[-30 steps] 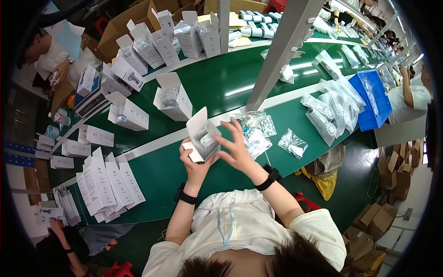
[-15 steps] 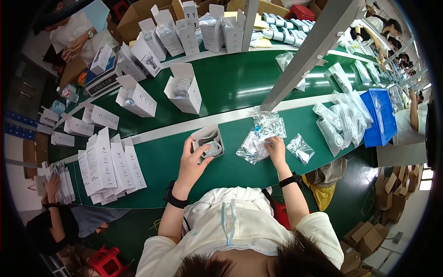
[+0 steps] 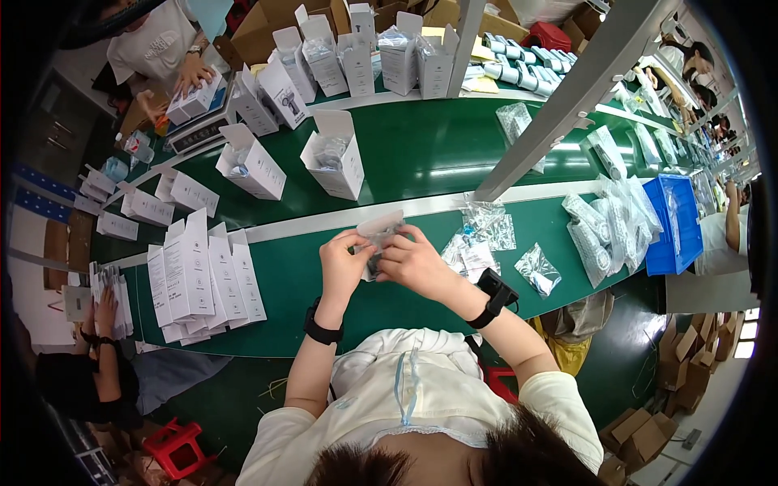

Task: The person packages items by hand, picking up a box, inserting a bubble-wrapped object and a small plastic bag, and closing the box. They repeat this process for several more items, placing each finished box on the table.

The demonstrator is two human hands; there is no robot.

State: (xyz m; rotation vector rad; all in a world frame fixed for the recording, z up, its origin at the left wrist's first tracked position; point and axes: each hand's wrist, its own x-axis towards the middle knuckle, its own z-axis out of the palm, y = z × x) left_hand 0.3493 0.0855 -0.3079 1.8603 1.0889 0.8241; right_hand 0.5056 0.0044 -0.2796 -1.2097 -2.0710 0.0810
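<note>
In front of me a small open white box (image 3: 381,223) stands on the green table, largely covered by my hands. Something grey in clear plastic shows inside it. My left hand (image 3: 342,261) is closed at the box's left side, thumb and fingers pinched near the opening. My right hand (image 3: 417,266) reaches across from the right with curled fingers at the opening; what its fingertips grip is hidden. Just right of it lie clear plastic bags (image 3: 478,243) with small white and blue parts. Another small bag (image 3: 538,270) lies farther right.
Flattened white cartons (image 3: 203,279) are piled at left. Across a pale rail (image 3: 296,225) stand filled open boxes (image 3: 334,166). Bubble-wrapped items (image 3: 604,231) and a blue bin (image 3: 677,227) are at right. A grey post (image 3: 559,105) rises beyond the bags. Co-workers' hands (image 3: 194,73) are at the far left.
My right hand has left the clear bags and moved left to the box. My left hand's fingers have closed at the box's opening. The far-left co-worker now holds a box.
</note>
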